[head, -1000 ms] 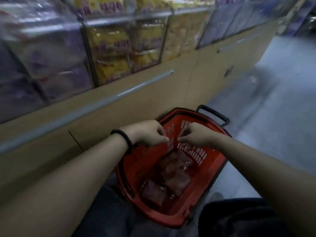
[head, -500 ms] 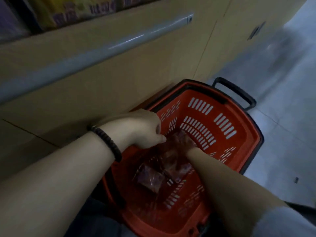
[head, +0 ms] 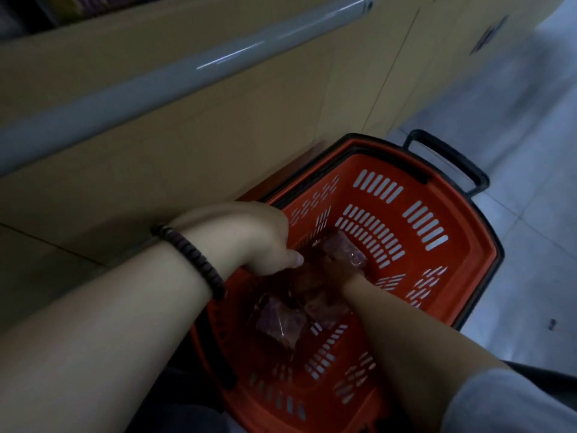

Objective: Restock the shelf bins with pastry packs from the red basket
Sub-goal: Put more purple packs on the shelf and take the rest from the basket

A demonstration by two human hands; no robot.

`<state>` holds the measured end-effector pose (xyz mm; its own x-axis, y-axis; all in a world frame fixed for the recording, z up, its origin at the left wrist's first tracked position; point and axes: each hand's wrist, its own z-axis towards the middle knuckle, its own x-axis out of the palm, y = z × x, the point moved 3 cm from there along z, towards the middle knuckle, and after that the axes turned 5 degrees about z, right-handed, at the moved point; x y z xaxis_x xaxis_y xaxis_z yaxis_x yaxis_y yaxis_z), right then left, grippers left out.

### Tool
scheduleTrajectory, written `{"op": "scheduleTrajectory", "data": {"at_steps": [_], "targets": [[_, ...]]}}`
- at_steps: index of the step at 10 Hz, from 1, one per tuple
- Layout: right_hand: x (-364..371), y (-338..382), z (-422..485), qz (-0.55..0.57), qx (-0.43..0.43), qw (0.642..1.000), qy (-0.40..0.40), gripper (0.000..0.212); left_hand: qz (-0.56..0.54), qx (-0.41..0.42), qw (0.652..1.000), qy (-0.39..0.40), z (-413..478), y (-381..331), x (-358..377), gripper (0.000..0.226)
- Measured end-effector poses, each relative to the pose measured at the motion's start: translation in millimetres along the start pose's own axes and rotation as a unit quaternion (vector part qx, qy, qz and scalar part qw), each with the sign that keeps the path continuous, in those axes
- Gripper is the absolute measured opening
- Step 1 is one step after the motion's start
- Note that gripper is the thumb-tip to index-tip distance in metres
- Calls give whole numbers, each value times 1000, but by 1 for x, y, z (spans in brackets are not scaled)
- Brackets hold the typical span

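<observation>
Fingers [head: 282, 243] on my left grip [head: 256, 235] curl, can't tell on what. Right grip [head: 335, 271] touches a pastry pack [head: 345, 250] lying along the red basket's [head: 462, 220] far wall.

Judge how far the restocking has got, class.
Done: cannot tell from this view. In hand: left hand and right hand are down in the basket at the packs, grip unclear. Left: at least three packs lie in the basket, none lifted out.
</observation>
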<state>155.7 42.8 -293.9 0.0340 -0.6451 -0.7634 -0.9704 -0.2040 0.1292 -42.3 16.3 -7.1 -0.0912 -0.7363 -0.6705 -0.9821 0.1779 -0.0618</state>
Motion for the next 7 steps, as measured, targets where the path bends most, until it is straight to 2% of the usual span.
{"op": "scheduleTrajectory", "data": {"at_steps": [1,2,3,4,5,6,7], "targets": [[42,-29,63,64,36,997,4,54,3,-2,1000,-5,3,2,0,63],[3,-15,43,75,-25,997,21,68,13,-5,1000,-5,4,6,-1,65],[-63,11,-10,123,7,984,130,65,17,5,1000,-16,3,9,-3,61],[-111,11,-38,85,3,982,168,88,-19,35,997,-59,4,11,-5,61],[-169,22,-87,142,3,979,149,91,-45,83,992,-88,4,12,-3,92],[-222,31,-144,216,-45,972,82,88,-61,153,977,-136,-1,8,0,118],[-239,22,-181,336,-52,939,57,95,-106,260,933,-226,-10,2,-1,107]]}}
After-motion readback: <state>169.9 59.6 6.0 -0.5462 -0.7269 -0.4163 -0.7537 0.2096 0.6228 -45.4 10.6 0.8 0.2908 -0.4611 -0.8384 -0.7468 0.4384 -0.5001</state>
